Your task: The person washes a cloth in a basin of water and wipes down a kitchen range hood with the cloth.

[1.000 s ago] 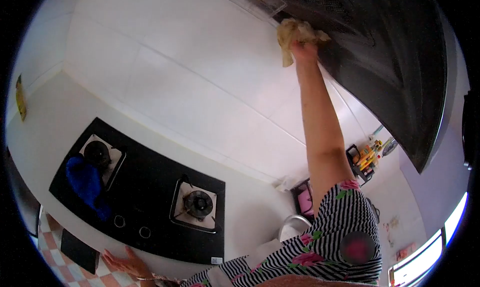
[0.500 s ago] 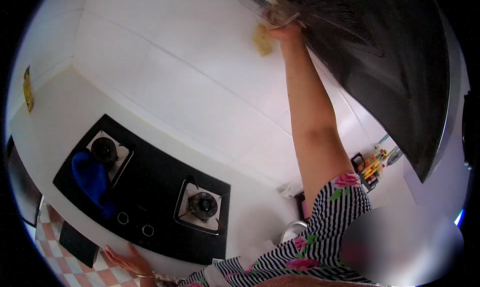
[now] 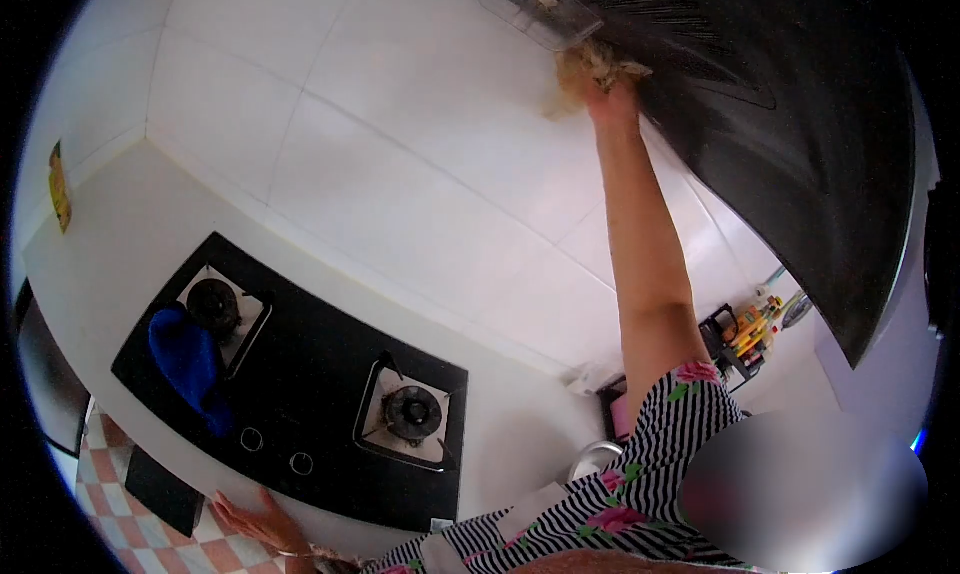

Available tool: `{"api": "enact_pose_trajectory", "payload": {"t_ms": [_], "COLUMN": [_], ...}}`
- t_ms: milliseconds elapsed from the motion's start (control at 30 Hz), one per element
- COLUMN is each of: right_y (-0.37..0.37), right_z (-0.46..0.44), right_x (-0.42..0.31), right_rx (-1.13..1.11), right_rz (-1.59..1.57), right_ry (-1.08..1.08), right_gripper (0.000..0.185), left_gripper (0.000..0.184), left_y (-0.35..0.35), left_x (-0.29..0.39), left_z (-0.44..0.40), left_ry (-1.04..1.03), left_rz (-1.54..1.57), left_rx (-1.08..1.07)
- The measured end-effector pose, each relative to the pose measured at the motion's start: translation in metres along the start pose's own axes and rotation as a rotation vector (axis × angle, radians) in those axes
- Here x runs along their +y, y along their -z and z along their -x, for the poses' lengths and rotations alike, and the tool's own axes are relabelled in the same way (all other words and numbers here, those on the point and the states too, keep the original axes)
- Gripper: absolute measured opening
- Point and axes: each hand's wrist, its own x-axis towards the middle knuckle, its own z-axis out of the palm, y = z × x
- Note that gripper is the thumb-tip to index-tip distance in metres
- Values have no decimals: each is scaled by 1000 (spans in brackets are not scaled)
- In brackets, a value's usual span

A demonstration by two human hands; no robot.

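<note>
My right hand is raised to the underside of the dark range hood, closed around a crumpled, yellowish-brown rag. The rag is just below a clear plastic tray at the hood's lower edge, close to the white tiled wall; whether it touches the wall I cannot tell. Down at the lower left, my left hand lies at the counter's front edge with its fingers spread, holding nothing.
A black gas stove with two burners sits in the white counter. A blue cloth lies over its left part. On the right stand a utensil rack and a metal pot. The floor is checkered.
My right hand has moved right and slightly down with the rag, from behind the clear tray to below it. My left hand stays at the counter edge.
</note>
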Motion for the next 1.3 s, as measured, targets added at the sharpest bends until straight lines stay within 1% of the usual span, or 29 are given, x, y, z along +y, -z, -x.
{"api": "enact_pose_trajectory", "payload": {"t_ms": [100,200,233,333,467,500,533,567,667,767,900,967,1000,1033,1067,1133,1200,1233,1267,1300], "right_y": [7,17,13,6,-4,-8,-11,-12,-21,-23,-11,8,14,12,9,-28,32,60,82,90], "right_z": [12,-15,-23,-39,-55,-58,-60,-62,-65,-69,-80,-87,-88,-69,-48,24,14,3,-5,-9], "right_x": [2,18,25,41,56,60,62,64,70,74,69,56,45,27,6,-45,-58,-64,-65,-63], "right_rx": [100,59,115,82,10,-8,-24,-39,-87,-134,-233,-310,-343,-385,-409,-534,-482,-433,-408,-441], "right_rz": [755,1752,1862,1997,1981,1966,1954,1937,1898,1872,1905,2009,2106,2240,2441,2815,2915,2740,2554,2506], "right_ry": [454,1204,1149,1118,1075,1073,1069,1063,1057,1050,1036,1035,1019,982,846,548,1044,1234,1386,1415], "right_gripper": [26,31,30,31,31,31,32,32,32,33,34,35,35,35,39,49,51,52,53,52], "left_gripper": [81,81,81,83,81,77,77,81,80,80,80,80,77,76,78,75,76,75,75,75], "left_y": [8,12,11,7,8,14,24,32,25,30,26,26,15,-1,-11,-7,-3,-7,-4,-1], "left_x": [8,13,13,9,12,17,22,26,23,32,28,25,18,6,-8,-10,-7,-3,-4,-8], "left_z": [1,-2,-2,-1,-4,-5,-6,-7,-6,-5,-3,-3,-3,-1,1,4,1,0,-1,-1], "left_ry": [22,33,24,-3,-15,-89,-167,-248,-225,-244,-239,-238,-154,-71,12,-39,-68,-80,-94,-103], "left_rz": [1,-57,-72,-88,-80,-35,10,54,84,119,121,125,65,-2,-74,-82,-125,-100,-92,-82], "left_rx": [-17,-35,-25,11,25,43,59,74,82,87,95,84,67,39,14,33,39,46,41,38]}}
